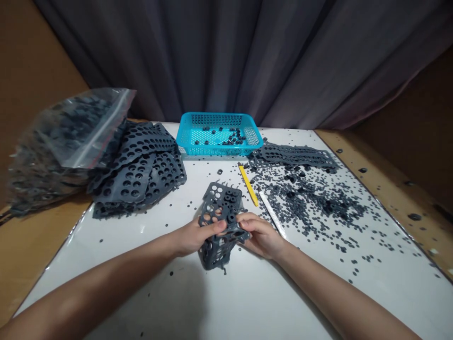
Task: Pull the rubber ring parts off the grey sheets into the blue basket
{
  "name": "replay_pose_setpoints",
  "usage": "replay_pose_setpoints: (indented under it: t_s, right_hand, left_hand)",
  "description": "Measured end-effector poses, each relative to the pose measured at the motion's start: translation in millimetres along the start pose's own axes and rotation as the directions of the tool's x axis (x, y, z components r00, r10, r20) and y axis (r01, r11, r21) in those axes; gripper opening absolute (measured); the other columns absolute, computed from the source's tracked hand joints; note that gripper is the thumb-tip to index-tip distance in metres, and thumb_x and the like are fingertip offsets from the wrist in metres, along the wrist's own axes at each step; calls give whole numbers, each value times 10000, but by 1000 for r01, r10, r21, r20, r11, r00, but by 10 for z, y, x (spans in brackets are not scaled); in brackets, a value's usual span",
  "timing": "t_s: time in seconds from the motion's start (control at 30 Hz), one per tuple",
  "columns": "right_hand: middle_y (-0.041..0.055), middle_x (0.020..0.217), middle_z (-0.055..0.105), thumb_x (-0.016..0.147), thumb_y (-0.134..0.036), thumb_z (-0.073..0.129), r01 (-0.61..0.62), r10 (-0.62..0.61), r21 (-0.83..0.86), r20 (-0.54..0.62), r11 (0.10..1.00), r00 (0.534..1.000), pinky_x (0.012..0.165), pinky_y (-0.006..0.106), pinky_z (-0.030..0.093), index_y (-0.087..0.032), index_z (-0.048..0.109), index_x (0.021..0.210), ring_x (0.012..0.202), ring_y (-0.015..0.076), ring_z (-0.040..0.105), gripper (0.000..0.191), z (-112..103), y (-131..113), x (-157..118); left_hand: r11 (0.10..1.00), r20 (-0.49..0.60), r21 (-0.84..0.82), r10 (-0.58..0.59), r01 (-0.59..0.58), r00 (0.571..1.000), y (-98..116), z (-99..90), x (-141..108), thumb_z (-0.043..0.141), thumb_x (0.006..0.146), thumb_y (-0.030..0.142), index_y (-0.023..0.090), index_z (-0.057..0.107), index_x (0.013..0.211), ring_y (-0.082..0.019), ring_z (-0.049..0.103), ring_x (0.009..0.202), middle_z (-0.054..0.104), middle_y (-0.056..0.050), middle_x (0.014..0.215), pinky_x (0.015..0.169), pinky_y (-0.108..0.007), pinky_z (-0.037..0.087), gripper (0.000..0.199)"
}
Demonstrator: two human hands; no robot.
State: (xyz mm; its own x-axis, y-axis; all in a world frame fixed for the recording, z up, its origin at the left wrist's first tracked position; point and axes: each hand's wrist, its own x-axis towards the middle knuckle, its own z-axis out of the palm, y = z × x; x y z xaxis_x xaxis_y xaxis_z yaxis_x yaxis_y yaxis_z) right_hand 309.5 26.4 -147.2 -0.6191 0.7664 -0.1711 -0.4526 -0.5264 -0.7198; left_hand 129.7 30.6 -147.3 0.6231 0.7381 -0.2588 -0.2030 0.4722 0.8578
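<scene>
Head view: left hand [196,237] and right hand [260,235] both curled, gripping a punched grey rubber sheet [220,203], bunched between them over the white tabletop [247,302]. Loose grey rubber discs [311,203] spread right of it. Teal plastic basket [212,150] ahead holds some discs. Yellow pencil [248,185] lies near the right hand. Stacked punched sheets [136,165] and zip bag [67,146] sit left.

Left forearm [88,288] and right forearm [339,295], both bare, come in from the lower corners, angled toward center. Left hand [196,237] curled, fingers pointing right; right hand [262,236] curled, fingers pointing left. Both closed in a grip, fingertips just apart, wrists slightly bent.
</scene>
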Motion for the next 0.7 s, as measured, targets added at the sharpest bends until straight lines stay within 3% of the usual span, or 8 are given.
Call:
replay_pose_setpoints:
  t_s: [0.13, 0.23, 0.43, 0.53, 0.6, 0.63, 0.7]
  right_hand:
    - [-62, 462, 249, 733, -288, 560, -30, 26, 56, 69, 998, 997, 518, 240, 277, -185, 287, 487, 443, 75, 253, 382, -11, -58, -5]
    - [-61, 444, 245, 764, -305, 517, -26, 18, 71, 109, 997, 994, 509, 240, 267, -181, 276, 483, 432, 73, 234, 390, -20, -114, -6]
    - [-48, 486, 309, 795, -287, 544, 79, -80, 4, 98, 997, 992, 516, 244, 233, -159, 416, 522, 464, 79, 286, 328, -52, -190, -35]
    - [-41, 516, 320, 818, -324, 535, 191, -184, -155, 57, 969, 981, 509, 251, 216, -161, 441, 555, 486, 90, 291, 323, -53, -287, -110]
    - [-32, 551, 346, 838, -368, 513, 257, -275, -414, 15, 873, 961, 516, 256, 233, -172, 447, 600, 519, 106, 330, 316, -18, -373, -172]
    - [-28, 571, 363, 847, -373, 505, 269, -323, -573, 8, 774, 946, 524, 257, 245, -176, 451, 626, 535, 111, 347, 301, 12, -412, -199]
    - [-17, 619, 406, 859, -336, 501, 262, -397, -834, 57, 485, 916, 552, 259, 272, -178, 461, 679, 578, 117, 381, 242, 88, -463, -237]
  left_hand:
    - [991, 54, -117, -59, 65, 997, 25, -1, -22, 693, 697, 453, 129, 561, 653, -110, 489, 596, 530, -5, 607, 659, -271, 426, 352]
    - [994, 73, -81, -64, 70, 995, 64, -6, -38, 693, 689, 475, 126, 504, 546, -72, 420, 507, 469, 18, 528, 573, -228, 399, 422]
    - [999, -93, 14, -34, 35, 995, 25, -61, -29, 627, 733, 520, 143, 540, 607, -94, 483, 551, 527, 11, 573, 653, -259, 443, 407]
    - [987, -183, 160, 23, 7, 983, 15, -46, -56, 567, 774, 530, 158, 545, 640, -127, 530, 607, 560, -5, 623, 715, -306, 465, 396]
    - [946, -261, 321, 139, -50, 955, 31, -11, -77, 529, 810, 503, 167, 584, 746, -171, 574, 753, 619, -43, 778, 786, -336, 462, 346]
    - [910, -285, 407, 213, -83, 934, 46, 10, -84, 515, 826, 478, 174, 598, 818, -189, 576, 837, 630, -60, 871, 825, -346, 452, 315]
    - [803, -270, 577, 357, -146, 894, 82, 51, -88, 487, 854, 415, 186, 602, 923, -212, 545, 970, 622, -75, 978, 907, -363, 408, 265]
